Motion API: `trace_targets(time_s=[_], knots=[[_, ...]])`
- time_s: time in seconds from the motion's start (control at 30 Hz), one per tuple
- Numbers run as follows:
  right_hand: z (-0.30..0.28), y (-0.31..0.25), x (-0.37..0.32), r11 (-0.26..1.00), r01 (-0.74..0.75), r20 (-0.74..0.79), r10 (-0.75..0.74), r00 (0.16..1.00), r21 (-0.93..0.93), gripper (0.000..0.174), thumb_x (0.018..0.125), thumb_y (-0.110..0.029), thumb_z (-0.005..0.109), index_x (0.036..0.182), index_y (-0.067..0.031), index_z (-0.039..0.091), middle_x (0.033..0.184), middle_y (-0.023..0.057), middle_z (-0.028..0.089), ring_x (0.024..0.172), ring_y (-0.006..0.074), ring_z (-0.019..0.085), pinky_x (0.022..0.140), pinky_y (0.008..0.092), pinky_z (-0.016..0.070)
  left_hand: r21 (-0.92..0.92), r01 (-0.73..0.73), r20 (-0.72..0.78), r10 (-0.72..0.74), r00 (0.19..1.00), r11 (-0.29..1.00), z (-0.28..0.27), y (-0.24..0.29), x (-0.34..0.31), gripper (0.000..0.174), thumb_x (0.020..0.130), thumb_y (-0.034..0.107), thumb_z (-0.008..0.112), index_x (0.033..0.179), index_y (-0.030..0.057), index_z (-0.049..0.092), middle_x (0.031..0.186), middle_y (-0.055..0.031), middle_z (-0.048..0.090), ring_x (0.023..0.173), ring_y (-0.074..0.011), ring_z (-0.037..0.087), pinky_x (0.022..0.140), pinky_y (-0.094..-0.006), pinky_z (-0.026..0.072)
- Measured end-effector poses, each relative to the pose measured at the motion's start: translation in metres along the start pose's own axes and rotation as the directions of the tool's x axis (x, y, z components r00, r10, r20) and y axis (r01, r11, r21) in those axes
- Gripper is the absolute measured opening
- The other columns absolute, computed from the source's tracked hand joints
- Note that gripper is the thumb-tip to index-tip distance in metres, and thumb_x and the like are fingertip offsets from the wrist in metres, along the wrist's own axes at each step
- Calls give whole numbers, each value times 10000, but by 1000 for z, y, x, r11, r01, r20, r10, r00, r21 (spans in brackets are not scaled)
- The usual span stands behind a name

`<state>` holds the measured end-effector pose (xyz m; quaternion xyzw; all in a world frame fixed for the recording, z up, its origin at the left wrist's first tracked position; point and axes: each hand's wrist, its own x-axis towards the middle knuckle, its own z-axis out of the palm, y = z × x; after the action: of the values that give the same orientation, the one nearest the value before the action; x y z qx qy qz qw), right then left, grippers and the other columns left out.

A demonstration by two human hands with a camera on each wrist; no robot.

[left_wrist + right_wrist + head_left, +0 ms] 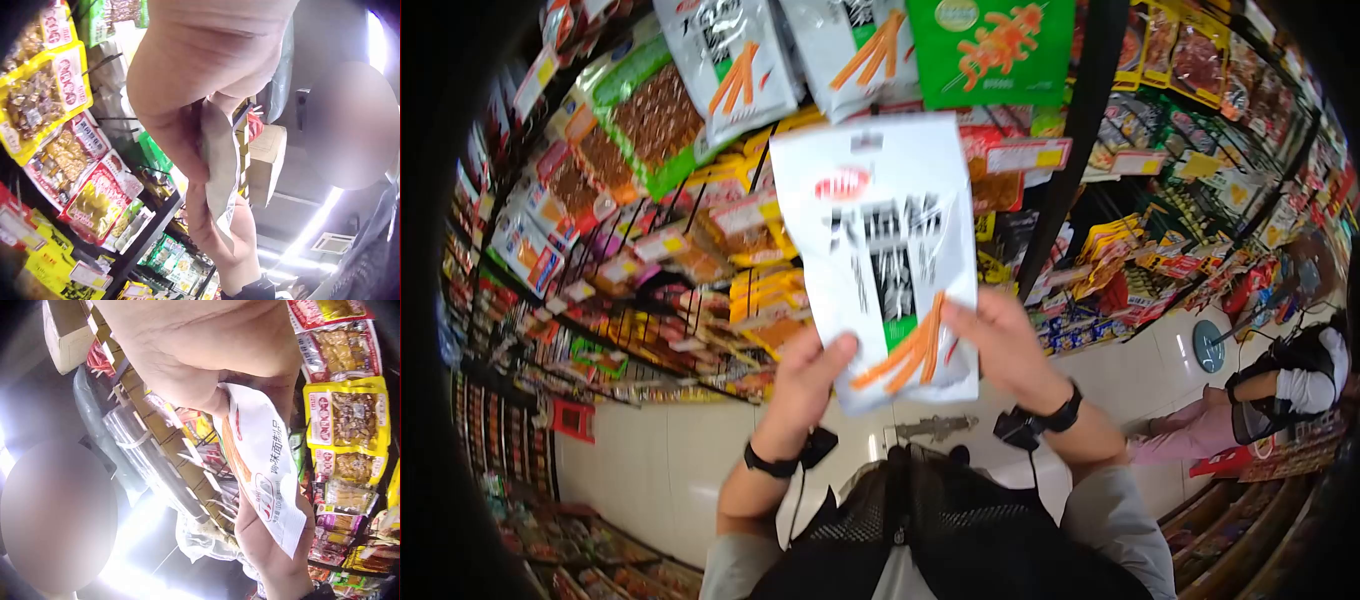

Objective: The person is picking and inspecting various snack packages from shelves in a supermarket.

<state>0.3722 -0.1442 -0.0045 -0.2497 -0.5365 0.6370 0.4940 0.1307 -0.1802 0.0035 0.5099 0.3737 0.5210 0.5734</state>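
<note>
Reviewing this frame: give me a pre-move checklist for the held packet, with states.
1. Left hand gripping the white packet: ok, at its lower left edge.
2. Right hand gripping it: ok, at its lower right edge.
3. Printed front facing the wearer: ok.
4. Packet clear of the green packet hanging beyond: cannot tell, no clear side view.
5. Price label legible: not ok, too blurred.

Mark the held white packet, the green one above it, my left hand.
Held white packet [888,262]: head view, printed front.
Green packet [997,50]: head view, pictured food.
Left hand [806,381]: head view, hand's middle.
</note>
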Motion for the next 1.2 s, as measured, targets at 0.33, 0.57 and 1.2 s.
trace_targets(time_s=[0.33, 0.57, 1.2], knots=[[30, -82, 57, 990, 59, 14, -61, 998, 131, 315, 1031, -168, 542, 1255, 50, 589, 1161, 94, 678, 977, 117, 659, 845, 274, 537, -175, -72, 62, 83, 995, 982, 15, 90, 38, 382, 1016, 211, 579, 1300, -44, 561, 1211, -119, 670, 1039, -160, 665, 905, -305, 536], [36, -67, 64, 987, 160, -50, -160, 986, -3, 303, 1033, -152, 534, 1254, 48, 591, 1118, 69, 687, 958, 92, 643, 830, 262, 530, 35, -406, 4, 406, 914, 913, 14, 88, 46, 481, 986, 70, 592, 1415, -32, 401, 1336, -130, 581, 1203, -180, 574, 1029, -333, 460], [38, -162, 146, 907, 404, -54, -412, 909, -122, 278, 1039, -200, 532, 1190, 13, 628, 1085, 63, 701, 914, 105, 668, 783, 261, 535, 88, -550, 134, 537, 833, 831, 26, 187, 142, 542, 957, 26, 596, 1441, -11, 357, 1272, -159, 618, 1150, -205, 615, 980, -337, 499]])
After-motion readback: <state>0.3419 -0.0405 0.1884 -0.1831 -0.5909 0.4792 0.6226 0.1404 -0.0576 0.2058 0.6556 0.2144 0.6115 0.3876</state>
